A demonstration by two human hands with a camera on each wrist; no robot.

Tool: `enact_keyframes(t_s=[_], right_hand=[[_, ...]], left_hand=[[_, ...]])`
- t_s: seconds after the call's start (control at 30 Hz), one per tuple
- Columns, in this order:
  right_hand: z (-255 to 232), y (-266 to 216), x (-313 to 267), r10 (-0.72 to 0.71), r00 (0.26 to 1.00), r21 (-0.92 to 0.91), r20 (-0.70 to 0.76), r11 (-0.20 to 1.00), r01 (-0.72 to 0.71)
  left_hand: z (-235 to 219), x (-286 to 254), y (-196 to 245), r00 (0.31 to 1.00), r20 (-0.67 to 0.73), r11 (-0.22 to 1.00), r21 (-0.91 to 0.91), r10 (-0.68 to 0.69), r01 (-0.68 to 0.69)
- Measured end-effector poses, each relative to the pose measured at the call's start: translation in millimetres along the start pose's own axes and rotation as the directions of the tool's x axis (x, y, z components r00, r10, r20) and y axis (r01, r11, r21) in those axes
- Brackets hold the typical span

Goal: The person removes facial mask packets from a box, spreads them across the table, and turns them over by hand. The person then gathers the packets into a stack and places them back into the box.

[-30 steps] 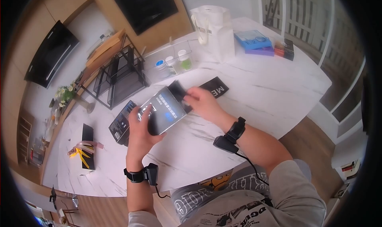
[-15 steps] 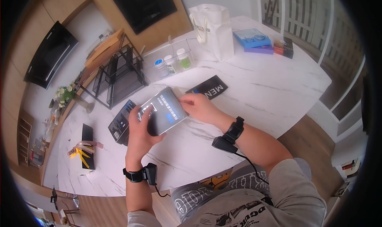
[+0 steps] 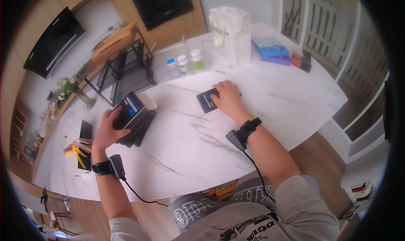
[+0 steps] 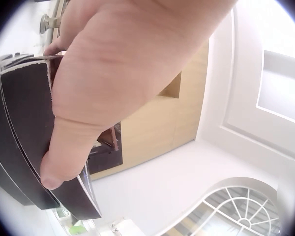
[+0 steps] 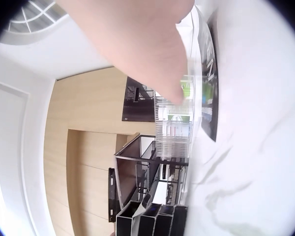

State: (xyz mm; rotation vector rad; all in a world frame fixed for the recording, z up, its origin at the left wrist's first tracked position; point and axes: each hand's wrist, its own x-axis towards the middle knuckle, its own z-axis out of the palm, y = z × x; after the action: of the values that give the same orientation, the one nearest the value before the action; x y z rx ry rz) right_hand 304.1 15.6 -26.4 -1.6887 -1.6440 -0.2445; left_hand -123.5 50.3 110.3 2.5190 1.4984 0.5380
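My left hand [image 3: 110,129] grips the top of several stacked black boxes [image 3: 137,123], thumb on one side and fingers on the other. In the left wrist view, the thumb of the hand [image 4: 108,64] presses along the black boxes' [image 4: 27,98] dark sides. To the right, my right hand [image 3: 230,98] is over a flat black packet [image 3: 205,104] with blue print, fingers extended across its far right part. The right wrist view puts the thumb of the hand [image 5: 142,44] a little above the packet [image 5: 210,83]; the other fingertips are hidden there.
A black mesh rack [image 3: 126,74] and a clear organizer [image 3: 162,72] with white bottles stand behind. White bag [image 3: 230,38], blue box [image 3: 270,47] and red-black box [image 3: 301,61] are at the back right. A ribboned black box [image 3: 84,156] sits left.
The left hand has moved left with the box it held, which is now on the other black boxes. My right hand has left that box and moved right, over the packet.
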Motion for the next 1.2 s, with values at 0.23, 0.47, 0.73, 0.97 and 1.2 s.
enact_keyframes(t_s=[0.23,0.47,0.73,0.97,1.2], right_hand=[[-10.1,-21.7,-10.9,0.051,0.841,-0.124,0.539,0.992,0.020],[5.8,-28.1,-13.0,-0.226,0.747,0.224,0.626,0.969,0.105],[-29.1,-76.1,-8.9,-0.495,0.861,0.380,0.117,0.823,0.422],[-12.4,-79.7,-14.5,-0.317,0.948,0.496,0.037,0.829,0.258],[2.7,-82.3,-28.2,-0.084,0.686,0.664,0.723,0.357,-0.657]], left_hand=[[5.4,-1.4,-11.0,0.998,0.051,0.998,0.047,-0.034,0.032],[-0.5,-20.9,85.5,0.947,-0.245,0.913,-0.300,0.207,-0.277],[134.8,-0.1,78.2,0.944,0.324,0.308,-0.894,-0.056,0.325],[152.1,-7.9,92.6,0.970,0.242,0.015,-0.970,-0.036,0.242],[164.1,-7.9,78.4,0.982,0.137,0.057,-0.988,-0.126,0.146]])
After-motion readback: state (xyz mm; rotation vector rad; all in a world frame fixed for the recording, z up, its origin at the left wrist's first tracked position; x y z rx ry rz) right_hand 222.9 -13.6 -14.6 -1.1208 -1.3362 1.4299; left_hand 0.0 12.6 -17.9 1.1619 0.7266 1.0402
